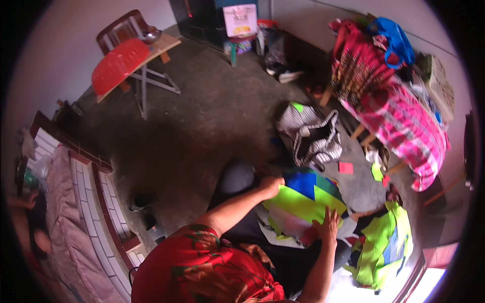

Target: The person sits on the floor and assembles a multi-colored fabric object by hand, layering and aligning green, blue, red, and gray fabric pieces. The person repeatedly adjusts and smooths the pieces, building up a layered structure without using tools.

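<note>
Our left hand [271,186] gripped the far edge of the yellow-green and blue cloth piece [306,198] on our lap; our right hand [328,224] pressed flat, fingers spread, on its near side. The striped bag [309,135] gaped beyond, contents unclear.

Open concrete floor [202,116] fills centre and upper centre of frame; widest free passage there. Upper left: folding table [151,55] with red tray [118,65], chair behind. Just above the hands, striped bag [310,136] blocks reach toward upper right. Right side crowded: pink-draped furniture [404,126], loose paper scraps [346,167] on floor. Lower right: neon cloth pile [384,247]. Left edge walled by bed frame [96,202]. Dark shapes at lower left, possibly shoes [139,202].
</note>
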`<action>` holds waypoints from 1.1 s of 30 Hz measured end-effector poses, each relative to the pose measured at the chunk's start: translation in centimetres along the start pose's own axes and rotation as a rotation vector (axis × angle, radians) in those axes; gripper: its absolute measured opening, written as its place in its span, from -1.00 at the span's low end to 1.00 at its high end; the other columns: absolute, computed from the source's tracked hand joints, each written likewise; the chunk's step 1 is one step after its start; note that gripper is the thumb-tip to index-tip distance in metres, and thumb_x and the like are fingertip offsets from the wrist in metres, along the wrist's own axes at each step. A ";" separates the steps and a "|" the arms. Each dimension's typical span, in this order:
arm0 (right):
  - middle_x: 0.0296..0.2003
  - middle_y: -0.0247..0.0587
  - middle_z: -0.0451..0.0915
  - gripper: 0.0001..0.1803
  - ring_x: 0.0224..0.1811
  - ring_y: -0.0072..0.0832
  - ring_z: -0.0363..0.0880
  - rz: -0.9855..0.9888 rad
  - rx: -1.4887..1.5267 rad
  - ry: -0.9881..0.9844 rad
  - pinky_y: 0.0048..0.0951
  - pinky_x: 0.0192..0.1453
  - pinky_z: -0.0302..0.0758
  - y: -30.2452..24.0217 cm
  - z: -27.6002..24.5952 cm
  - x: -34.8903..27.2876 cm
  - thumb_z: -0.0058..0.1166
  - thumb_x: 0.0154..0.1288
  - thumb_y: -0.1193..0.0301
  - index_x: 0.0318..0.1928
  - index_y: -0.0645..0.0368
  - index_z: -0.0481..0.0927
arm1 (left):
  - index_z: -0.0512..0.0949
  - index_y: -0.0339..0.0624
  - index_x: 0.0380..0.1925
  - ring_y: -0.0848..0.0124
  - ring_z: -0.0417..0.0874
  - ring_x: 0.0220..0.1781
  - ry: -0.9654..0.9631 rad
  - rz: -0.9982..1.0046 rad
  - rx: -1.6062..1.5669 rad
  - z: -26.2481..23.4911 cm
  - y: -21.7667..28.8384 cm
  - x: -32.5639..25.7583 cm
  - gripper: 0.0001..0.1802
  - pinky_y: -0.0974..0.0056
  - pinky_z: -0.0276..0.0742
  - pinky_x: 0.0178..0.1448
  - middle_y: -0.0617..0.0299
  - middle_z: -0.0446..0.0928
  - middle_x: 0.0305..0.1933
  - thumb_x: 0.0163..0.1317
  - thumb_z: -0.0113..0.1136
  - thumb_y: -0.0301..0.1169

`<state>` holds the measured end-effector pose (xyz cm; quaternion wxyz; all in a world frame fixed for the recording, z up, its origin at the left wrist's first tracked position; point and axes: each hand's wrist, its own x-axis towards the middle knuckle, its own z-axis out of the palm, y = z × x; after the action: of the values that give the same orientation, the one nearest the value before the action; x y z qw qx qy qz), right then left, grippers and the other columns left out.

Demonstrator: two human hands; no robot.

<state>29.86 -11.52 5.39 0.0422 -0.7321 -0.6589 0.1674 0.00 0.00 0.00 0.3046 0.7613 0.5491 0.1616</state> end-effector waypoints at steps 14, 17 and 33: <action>0.39 0.24 -0.13 0.04 0.29 0.38 0.04 0.037 -0.045 -0.020 0.13 0.24 0.32 -1.8 0.8 -1.1 0.38 -0.11 0.13 0.39 0.00 0.10 | 0.45 -0.07 -0.16 0.07 0.63 -0.22 0.130 0.098 -0.056 -2.2 1.4 -1.2 -0.70 0.04 0.49 -0.19 0.05 0.59 -0.27 0.04 0.14 -0.51; 0.38 0.27 -0.16 0.05 0.28 0.35 0.06 0.050 -0.041 -0.012 0.08 0.23 0.34 -1.7 1.1 -0.6 0.38 -0.12 0.15 0.39 0.04 0.10 | 0.44 -0.07 -0.16 0.07 0.63 -0.22 0.165 0.136 -0.027 -2.6 1.7 -1.2 -0.69 0.03 0.49 -0.20 0.05 0.58 -0.27 0.04 0.13 -0.52; 0.38 0.31 -0.20 0.13 0.29 0.34 0.06 0.098 -0.096 -0.167 0.03 0.23 0.37 -2.7 -0.1 1.4 0.41 -0.13 0.10 0.41 0.06 0.00 | 0.19 -0.11 0.32 0.16 -0.18 0.54 -0.212 0.417 0.323 -0.4 3.1 -0.7 -0.24 -0.11 -0.07 0.43 0.10 -0.14 0.51 0.17 0.16 -0.07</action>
<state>27.48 -9.82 6.02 -0.0560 -0.7481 -0.6309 0.1979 1.78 -1.16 2.35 0.1952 0.9092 0.3642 0.0507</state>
